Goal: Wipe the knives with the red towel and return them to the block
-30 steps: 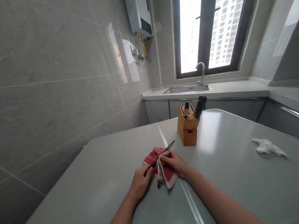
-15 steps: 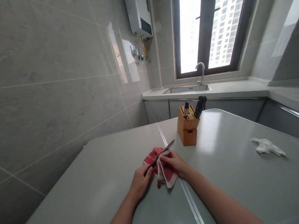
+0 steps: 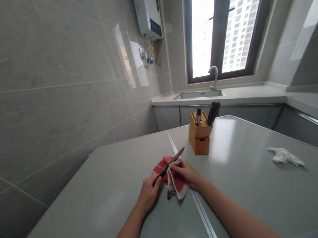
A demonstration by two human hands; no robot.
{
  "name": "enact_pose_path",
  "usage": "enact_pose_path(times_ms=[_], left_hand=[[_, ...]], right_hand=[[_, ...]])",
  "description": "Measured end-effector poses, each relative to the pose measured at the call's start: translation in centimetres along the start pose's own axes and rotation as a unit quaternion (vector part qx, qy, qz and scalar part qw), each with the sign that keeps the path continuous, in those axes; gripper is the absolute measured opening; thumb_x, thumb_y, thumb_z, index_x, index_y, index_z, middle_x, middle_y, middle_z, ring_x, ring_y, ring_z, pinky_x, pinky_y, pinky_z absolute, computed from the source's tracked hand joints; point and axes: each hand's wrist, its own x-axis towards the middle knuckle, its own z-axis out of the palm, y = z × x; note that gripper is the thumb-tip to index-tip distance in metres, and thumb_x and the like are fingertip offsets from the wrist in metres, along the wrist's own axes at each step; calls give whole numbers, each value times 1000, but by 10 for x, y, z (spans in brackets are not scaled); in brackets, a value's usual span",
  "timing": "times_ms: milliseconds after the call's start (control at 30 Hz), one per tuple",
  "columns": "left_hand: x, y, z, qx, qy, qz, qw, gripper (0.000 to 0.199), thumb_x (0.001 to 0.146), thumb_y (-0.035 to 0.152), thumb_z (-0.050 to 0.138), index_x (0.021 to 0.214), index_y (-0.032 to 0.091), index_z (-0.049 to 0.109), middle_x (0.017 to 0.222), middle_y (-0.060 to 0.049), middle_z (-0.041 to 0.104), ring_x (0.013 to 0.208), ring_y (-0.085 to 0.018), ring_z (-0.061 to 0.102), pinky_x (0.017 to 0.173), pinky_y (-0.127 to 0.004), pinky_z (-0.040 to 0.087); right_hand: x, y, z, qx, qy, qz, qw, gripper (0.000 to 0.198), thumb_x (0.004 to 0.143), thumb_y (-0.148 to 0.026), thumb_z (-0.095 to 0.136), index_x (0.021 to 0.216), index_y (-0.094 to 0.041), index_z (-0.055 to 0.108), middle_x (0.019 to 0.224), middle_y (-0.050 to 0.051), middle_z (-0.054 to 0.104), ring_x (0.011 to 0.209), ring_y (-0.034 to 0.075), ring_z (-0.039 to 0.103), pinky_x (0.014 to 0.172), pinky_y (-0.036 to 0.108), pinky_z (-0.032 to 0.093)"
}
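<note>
My left hand [image 3: 149, 192] is closed around the black handle of a knife [image 3: 179, 154], whose blade points away and to the right. Pinched in my right hand [image 3: 187, 172] is a red and white cloth [image 3: 180, 189], bunched up beside the knife. Part of the cloth lies behind the blade and handle, and its lower end hangs toward me. Whether the cloth touches the blade I cannot tell for sure. Beyond my hands stands a wooden knife block [image 3: 200, 134] with a black-handled knife [image 3: 213, 113] and another dark-handled tool [image 3: 198, 116] in its slots.
The pale table [image 3: 119, 178] has a metal seam strip [image 3: 204, 216] running across it. A crumpled white cloth or tissue [image 3: 285, 155] lies at the right. Behind the table are a counter with a sink [image 3: 199, 95] and a tap [image 3: 214, 77]. A tiled wall [image 3: 68, 113] borders the left side.
The knife has shifted very slightly, its tip now a little further left and up. My right hand and the cloth look almost the same.
</note>
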Motion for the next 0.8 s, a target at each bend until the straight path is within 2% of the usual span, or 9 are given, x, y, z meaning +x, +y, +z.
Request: enact_pose_path(times_ms=[800], left_hand=[[-1,-2,0,-27,2,-7,1000,35,93,38,37,81,15,60,70,-1,59,65,-15,51,63,-24,38]], right_hand=[[-2,-3,1,-22,-12,-15,1000,27,66,-35,74,81,-14,64,70,0,65,61,12,57,63,25,45]])
